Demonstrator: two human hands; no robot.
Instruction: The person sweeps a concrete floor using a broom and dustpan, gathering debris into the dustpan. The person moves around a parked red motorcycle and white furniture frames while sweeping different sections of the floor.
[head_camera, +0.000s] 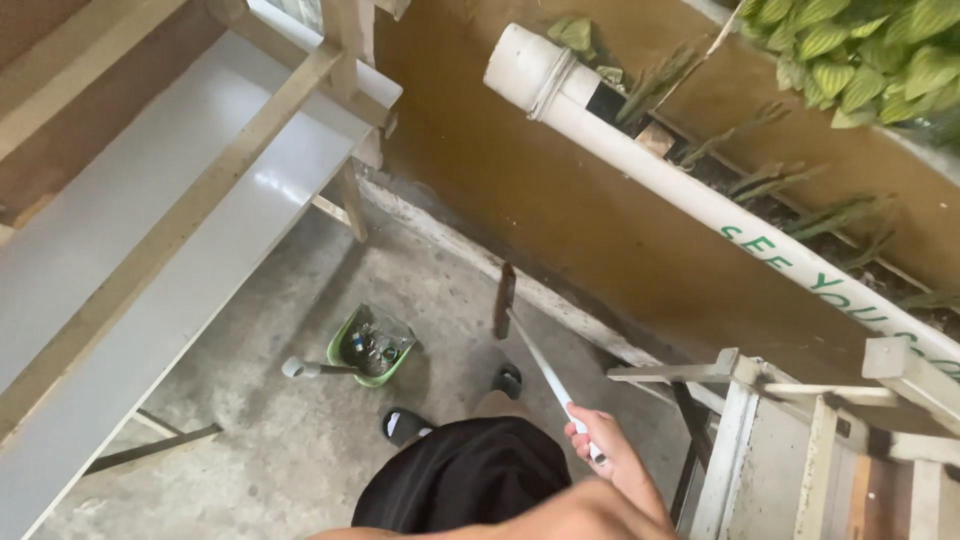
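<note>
My right hand (612, 455) grips the white handle of a long tool (535, 360) that slopes down and away from me. Its dark, flat head (504, 300) hangs close to the base of the brown wall. My left hand is out of sight. Black shorts and two dark sandals (405, 427) show below, on the concrete floor.
A green dustpan (372, 347) holding small debris lies on the floor, its grey handle pointing left. Grey boards on a wooden frame (170, 235) fill the left. A large white pipe (640, 150) slants across the wall beneath green plants. A white wooden frame (780, 440) stands at right.
</note>
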